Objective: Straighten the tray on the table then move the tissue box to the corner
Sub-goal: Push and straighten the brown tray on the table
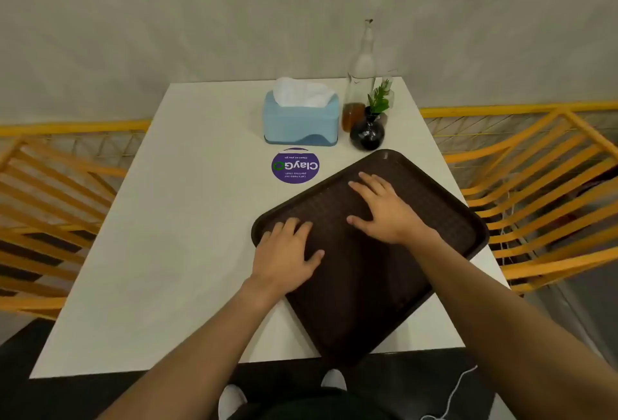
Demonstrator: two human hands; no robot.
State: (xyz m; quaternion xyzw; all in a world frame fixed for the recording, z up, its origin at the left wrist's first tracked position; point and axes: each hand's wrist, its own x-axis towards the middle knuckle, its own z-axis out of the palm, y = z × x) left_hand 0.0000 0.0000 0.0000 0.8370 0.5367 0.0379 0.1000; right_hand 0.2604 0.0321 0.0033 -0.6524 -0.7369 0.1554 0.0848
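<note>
A dark brown tray (pixel 444 218) lies skewed on the white table (pixel 174 252), turned at an angle, with one corner past the near edge and another at the right edge. My left hand (pixel 287 252) rests flat on the tray's left part, fingers spread. My right hand (pixel 384 208) lies flat on the tray's middle, fingers spread too. Neither hand grips anything. A light blue tissue box (pixel 301 121) with white tissue sticking out stands at the back of the table, left of the bottle, apart from both hands.
A tall glass bottle (pixel 359 85) with brown liquid and a small dark vase (pixel 367 133) with a green sprig stand at the back right, close to the tray's far corner. A round purple sticker (pixel 295 165) lies before the box. Yellow slatted chairs (pixel 541 192) flank the table.
</note>
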